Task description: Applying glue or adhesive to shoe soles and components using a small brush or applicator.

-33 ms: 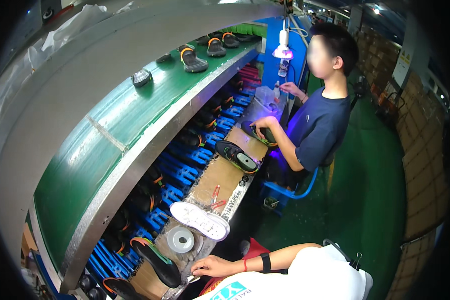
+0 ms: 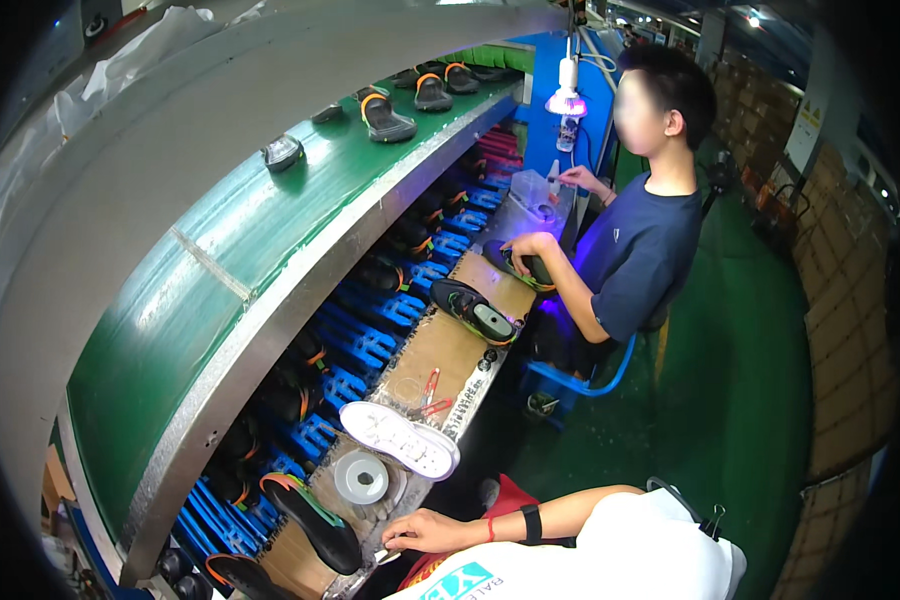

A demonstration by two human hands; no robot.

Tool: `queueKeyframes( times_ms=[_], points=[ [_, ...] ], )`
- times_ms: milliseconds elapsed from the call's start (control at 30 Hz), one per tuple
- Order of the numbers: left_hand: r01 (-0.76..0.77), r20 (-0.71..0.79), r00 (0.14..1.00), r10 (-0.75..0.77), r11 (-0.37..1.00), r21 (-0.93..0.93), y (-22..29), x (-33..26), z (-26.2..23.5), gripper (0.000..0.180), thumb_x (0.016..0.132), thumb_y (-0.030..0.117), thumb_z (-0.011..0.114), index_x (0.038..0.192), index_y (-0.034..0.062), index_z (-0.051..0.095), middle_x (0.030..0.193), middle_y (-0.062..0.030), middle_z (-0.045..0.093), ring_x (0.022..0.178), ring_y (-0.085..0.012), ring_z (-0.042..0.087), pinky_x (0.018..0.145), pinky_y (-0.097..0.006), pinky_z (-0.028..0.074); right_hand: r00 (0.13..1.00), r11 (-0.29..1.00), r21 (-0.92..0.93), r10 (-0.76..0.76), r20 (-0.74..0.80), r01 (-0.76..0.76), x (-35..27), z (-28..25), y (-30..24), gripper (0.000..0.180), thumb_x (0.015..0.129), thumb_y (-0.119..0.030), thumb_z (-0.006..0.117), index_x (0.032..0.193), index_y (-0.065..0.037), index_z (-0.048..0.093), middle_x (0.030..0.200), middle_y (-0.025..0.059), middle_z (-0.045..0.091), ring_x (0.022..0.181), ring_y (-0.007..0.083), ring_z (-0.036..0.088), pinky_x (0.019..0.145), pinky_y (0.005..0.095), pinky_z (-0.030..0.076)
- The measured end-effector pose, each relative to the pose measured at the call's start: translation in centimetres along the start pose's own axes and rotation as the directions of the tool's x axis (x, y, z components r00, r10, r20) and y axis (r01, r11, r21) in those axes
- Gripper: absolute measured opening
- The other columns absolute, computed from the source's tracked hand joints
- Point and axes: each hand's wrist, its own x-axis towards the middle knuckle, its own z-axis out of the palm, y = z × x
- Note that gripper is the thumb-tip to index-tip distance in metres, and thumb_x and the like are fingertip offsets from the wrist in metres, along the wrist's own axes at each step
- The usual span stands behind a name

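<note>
My right hand point(image 2: 420, 531) reaches in from the lower right, a black band and a red string on its wrist. Its fingers are closed around a short, thin, pale stick-like piece point(image 2: 387, 556) at the bench's front edge; the exact kind cannot be made out. Just left of the hand lies a black shoe point(image 2: 315, 525) with green and orange trim. Beyond it stand a white round dish point(image 2: 360, 478) and a white shoe point(image 2: 398, 440). My left hand is not in view.
A co-worker point(image 2: 640, 230) sits farther along, a hand on another dark shoe. A black shoe point(image 2: 470, 310) and red-handled snips point(image 2: 432, 392) lie on the cardboard-topped bench point(image 2: 440, 350). Behind run blue racks point(image 2: 370, 345) with dark shoes and a green conveyor point(image 2: 180, 320).
</note>
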Motion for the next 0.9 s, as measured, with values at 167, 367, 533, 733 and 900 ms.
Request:
queueKeyframes(
  times_ms=[167, 367, 533, 733, 900],
  points=[
    [0.078, -0.019, 0.997, -0.081, 0.991, -0.107, 0.7, 1.5, 0.4, 0.032, 0.080, 0.018, 0.061, 0.101, -0.0050, 0.053, 0.102, -0.0186, 0.058, 0.101, -0.0211, 0.051, 0.080, -0.036, 0.045, 1.000, 1.000, -0.022, 0.020, 0.000, -0.020, 0.0, -0.2, 0.3, 0.027, 0.086, -0.024, 0.056, 0.099, -0.002, 0.061, 0.089, 0.0089, 0.065, 0.075, 0.0169, 0.062, 0.067, 0.0272, 0.047],
    [0.211, -0.005, 0.973, -0.231, 0.894, -0.395, 1.5, 1.5, 0.4, 0.036, 0.085, 0.023, 0.059, 0.111, -0.0012, 0.053, 0.102, -0.0201, 0.060, 0.090, -0.0246, 0.058, 0.078, -0.033, 0.046, 0.997, 0.997, -0.037, 0.072, -0.023, -0.073, 0.1, -0.9, 0.0, 0.026, 0.084, -0.023, 0.056, 0.098, -0.002, 0.061, 0.088, 0.0127, 0.064, 0.077, 0.0265, 0.063, 0.069, 0.0333, 0.048],
    [-0.026, 0.095, 0.995, 0.043, 0.985, -0.173, 3.8, 1.0, 1.4, 0.051, 0.083, 0.027, 0.061, 0.123, -0.0002, 0.046, 0.110, -0.0216, 0.056, 0.093, -0.0272, 0.057, 0.083, -0.033, 0.045, 0.999, 1.000, -0.012, 0.025, -0.026, -0.025, 0.3, -0.4, 0.9, 0.027, 0.086, -0.025, 0.057, 0.101, -0.002, 0.061, 0.091, 0.0090, 0.065, 0.076, 0.0174, 0.063, 0.069, 0.0276, 0.047],
    [0.092, 0.169, 0.986, 0.011, 0.804, -0.587, 1.7, 0.6, 3.7, 0.049, 0.084, 0.025, 0.059, 0.122, -0.0002, 0.043, 0.111, -0.0187, 0.052, 0.096, -0.0294, 0.053, 0.083, -0.036, 0.044, 0.999, 1.000, -0.010, 0.028, -0.028, -0.028, 0.4, -0.2, 0.5, 0.025, 0.085, -0.023, 0.056, 0.098, -0.002, 0.061, 0.088, 0.0115, 0.065, 0.079, 0.0234, 0.063, 0.070, 0.0307, 0.047],
    [-0.172, 0.069, 0.968, 0.242, 0.837, -0.520, 8.3, -2.3, 6.0, 0.034, 0.084, 0.017, 0.058, 0.108, -0.0005, 0.040, 0.105, -0.0113, 0.045, 0.103, -0.0216, 0.046, 0.092, -0.034, 0.038, 0.998, 0.999, -0.042, -0.036, -0.050, 0.034, 1.1, 0.2, 0.1, 0.022, 0.082, -0.020, 0.057, 0.093, -0.002, 0.063, 0.082, 0.0135, 0.064, 0.076, 0.0281, 0.063, 0.067, 0.0333, 0.048]
  ],
)
